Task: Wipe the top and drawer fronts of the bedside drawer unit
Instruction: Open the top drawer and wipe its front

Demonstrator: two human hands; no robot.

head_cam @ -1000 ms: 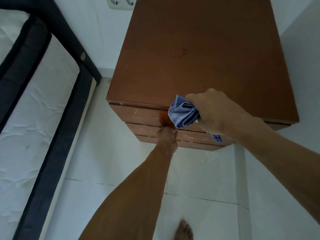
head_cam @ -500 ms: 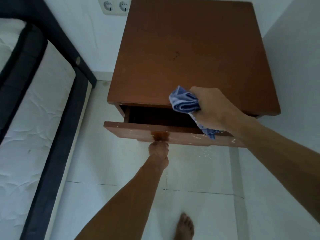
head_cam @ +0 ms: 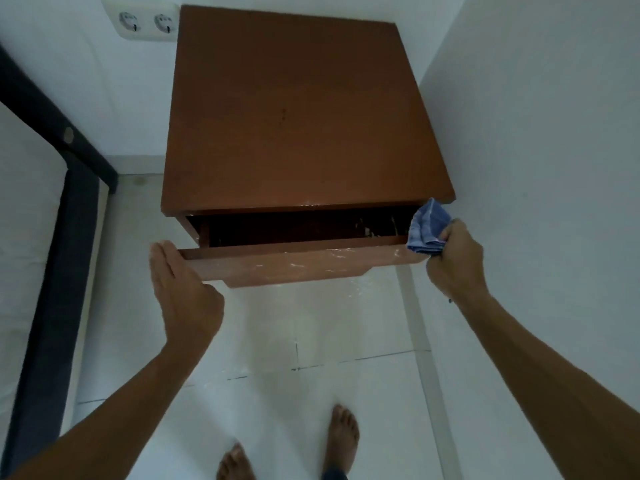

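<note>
The brown wooden bedside drawer unit [head_cam: 298, 116] stands in the corner, seen from above. Its top drawer [head_cam: 294, 263] is pulled out, and the inside is dark. White scuffs mark the drawer front. My left hand [head_cam: 183, 289] grips the drawer front's left end, fingers flat along its side. My right hand [head_cam: 453, 261] is at the drawer's right end, shut on a crumpled blue cloth [head_cam: 427, 228] pressed against the top right corner of the drawer front. The lower drawers are hidden under the open one.
A bed with a dark frame [head_cam: 59, 271] and white mattress runs along the left. A double wall socket [head_cam: 147, 22] sits behind the unit. A white wall [head_cam: 536, 168] stands close on the right. My bare feet [head_cam: 341, 438] rest on the white tiled floor.
The top drawer went from shut to pulled out. My left hand moved from under the drawer's middle to its left end. My right hand carried the cloth to the right end.
</note>
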